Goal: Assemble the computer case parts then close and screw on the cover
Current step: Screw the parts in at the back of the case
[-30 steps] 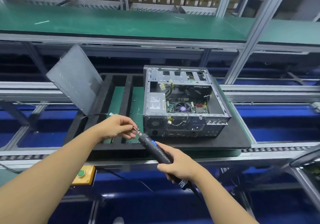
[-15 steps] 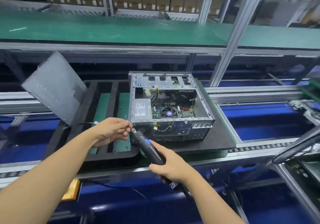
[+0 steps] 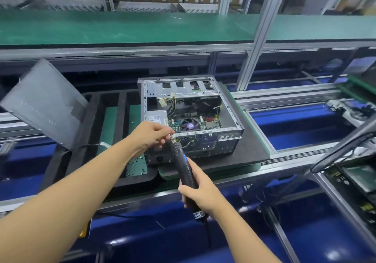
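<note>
An open computer case (image 3: 227, 118) lies on a black pallet (image 3: 248, 151), its motherboard and wiring showing. The grey side cover (image 3: 43, 102) leans tilted at the left, off the case. My right hand (image 3: 200, 193) grips the black electric screwdriver (image 3: 184, 167), which points up and away toward the case's near left corner. My left hand (image 3: 151, 134) pinches at the screwdriver's tip with thumb and fingertips; whatever small thing sits between them is hidden.
A black slotted tray (image 3: 120, 118) with green inserts lies left of the case. A green bench shelf (image 3: 122, 26) runs across the back behind an aluminium post (image 3: 256, 39). Another unit (image 3: 350, 173) stands at the right edge.
The view has swung right, so the case now sits nearer the middle. Both hands with the screwdriver rose a little closer to the case's near left corner. The grips are unchanged.
</note>
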`<state>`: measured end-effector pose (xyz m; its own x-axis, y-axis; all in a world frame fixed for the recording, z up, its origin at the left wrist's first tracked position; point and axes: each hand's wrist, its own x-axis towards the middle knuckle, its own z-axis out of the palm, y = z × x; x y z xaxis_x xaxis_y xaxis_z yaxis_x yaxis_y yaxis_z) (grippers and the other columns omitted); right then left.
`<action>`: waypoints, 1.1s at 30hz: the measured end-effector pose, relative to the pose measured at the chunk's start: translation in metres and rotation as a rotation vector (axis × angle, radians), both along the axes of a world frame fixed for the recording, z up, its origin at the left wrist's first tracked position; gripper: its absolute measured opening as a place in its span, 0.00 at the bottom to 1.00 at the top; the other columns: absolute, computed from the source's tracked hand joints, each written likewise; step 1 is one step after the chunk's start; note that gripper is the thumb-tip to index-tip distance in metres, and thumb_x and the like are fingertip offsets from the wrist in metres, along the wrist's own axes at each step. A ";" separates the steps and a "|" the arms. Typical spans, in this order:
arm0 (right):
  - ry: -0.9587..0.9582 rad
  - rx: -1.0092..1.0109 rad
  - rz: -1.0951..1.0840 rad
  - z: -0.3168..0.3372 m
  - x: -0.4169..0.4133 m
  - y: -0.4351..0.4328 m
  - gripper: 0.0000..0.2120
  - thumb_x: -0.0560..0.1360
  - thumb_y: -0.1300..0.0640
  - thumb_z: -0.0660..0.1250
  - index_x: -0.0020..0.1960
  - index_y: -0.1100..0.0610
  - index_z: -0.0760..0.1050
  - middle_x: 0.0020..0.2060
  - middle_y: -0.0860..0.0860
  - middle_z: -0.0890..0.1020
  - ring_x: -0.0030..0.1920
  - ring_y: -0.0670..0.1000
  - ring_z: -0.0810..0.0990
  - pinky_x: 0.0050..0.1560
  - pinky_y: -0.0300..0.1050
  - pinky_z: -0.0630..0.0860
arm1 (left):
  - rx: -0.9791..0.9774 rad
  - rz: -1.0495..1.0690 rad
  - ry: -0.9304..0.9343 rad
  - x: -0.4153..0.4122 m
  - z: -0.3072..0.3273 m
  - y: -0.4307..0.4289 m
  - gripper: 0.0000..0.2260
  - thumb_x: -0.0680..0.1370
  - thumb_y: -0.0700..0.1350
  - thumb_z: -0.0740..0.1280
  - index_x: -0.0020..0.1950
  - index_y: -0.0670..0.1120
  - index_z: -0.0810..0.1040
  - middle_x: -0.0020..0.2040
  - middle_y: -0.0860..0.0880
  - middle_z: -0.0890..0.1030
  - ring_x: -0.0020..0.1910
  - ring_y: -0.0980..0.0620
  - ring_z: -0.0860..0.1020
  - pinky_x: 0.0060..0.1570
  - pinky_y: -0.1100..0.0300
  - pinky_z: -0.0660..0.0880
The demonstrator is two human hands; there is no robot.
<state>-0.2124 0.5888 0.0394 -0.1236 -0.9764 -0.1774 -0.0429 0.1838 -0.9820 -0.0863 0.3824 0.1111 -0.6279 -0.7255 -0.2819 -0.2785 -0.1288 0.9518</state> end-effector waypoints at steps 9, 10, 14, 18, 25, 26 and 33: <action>-0.214 -0.079 -0.238 -0.031 0.002 0.024 0.35 0.75 0.60 0.69 0.74 0.32 0.67 0.40 0.55 0.77 0.33 0.56 0.74 0.33 0.47 0.76 | -0.868 -0.324 -0.493 -0.025 0.026 -0.030 0.18 0.72 0.66 0.70 0.48 0.53 0.84 0.40 0.59 0.81 0.38 0.62 0.77 0.37 0.66 0.70; -0.226 -0.071 -0.255 -0.034 0.001 0.027 0.34 0.76 0.61 0.70 0.74 0.32 0.68 0.40 0.55 0.76 0.33 0.56 0.74 0.33 0.48 0.76 | -0.935 -0.388 -0.508 -0.029 0.023 -0.034 0.21 0.71 0.66 0.70 0.56 0.53 0.81 0.49 0.58 0.81 0.49 0.59 0.78 0.46 0.62 0.72; -0.233 0.001 -0.279 -0.049 0.005 0.036 0.36 0.74 0.59 0.70 0.74 0.31 0.67 0.41 0.54 0.77 0.33 0.55 0.75 0.33 0.48 0.76 | -1.111 -0.693 -0.806 -0.051 -0.001 -0.048 0.37 0.70 0.67 0.71 0.74 0.49 0.69 0.67 0.48 0.76 0.67 0.46 0.72 0.66 0.51 0.68; -0.209 0.122 -0.236 -0.062 0.007 0.041 0.36 0.73 0.56 0.72 0.75 0.31 0.65 0.44 0.54 0.80 0.35 0.55 0.77 0.37 0.50 0.77 | -1.182 -0.790 -0.934 -0.060 -0.034 -0.055 0.32 0.72 0.66 0.67 0.71 0.50 0.72 0.63 0.48 0.78 0.68 0.47 0.70 0.69 0.49 0.59; -0.186 0.224 -0.184 -0.074 0.015 0.039 0.38 0.74 0.52 0.73 0.75 0.27 0.61 0.39 0.55 0.81 0.36 0.53 0.78 0.38 0.51 0.79 | -1.275 -0.761 -0.971 -0.066 -0.047 -0.053 0.16 0.71 0.55 0.72 0.44 0.51 0.67 0.40 0.52 0.74 0.51 0.47 0.72 0.65 0.45 0.60; -0.180 0.229 -0.185 -0.075 0.016 0.038 0.38 0.73 0.51 0.73 0.75 0.26 0.60 0.38 0.54 0.81 0.35 0.53 0.78 0.38 0.50 0.79 | -1.276 -0.759 -0.965 -0.065 -0.047 -0.053 0.15 0.71 0.54 0.72 0.42 0.51 0.66 0.40 0.52 0.73 0.50 0.48 0.71 0.65 0.45 0.60; -0.183 0.253 -0.186 -0.088 0.025 0.031 0.41 0.73 0.48 0.73 0.77 0.27 0.56 0.35 0.49 0.83 0.33 0.51 0.79 0.37 0.47 0.79 | -1.236 -0.715 -0.900 -0.064 -0.047 -0.053 0.10 0.71 0.48 0.70 0.41 0.49 0.68 0.39 0.51 0.74 0.48 0.48 0.69 0.66 0.46 0.58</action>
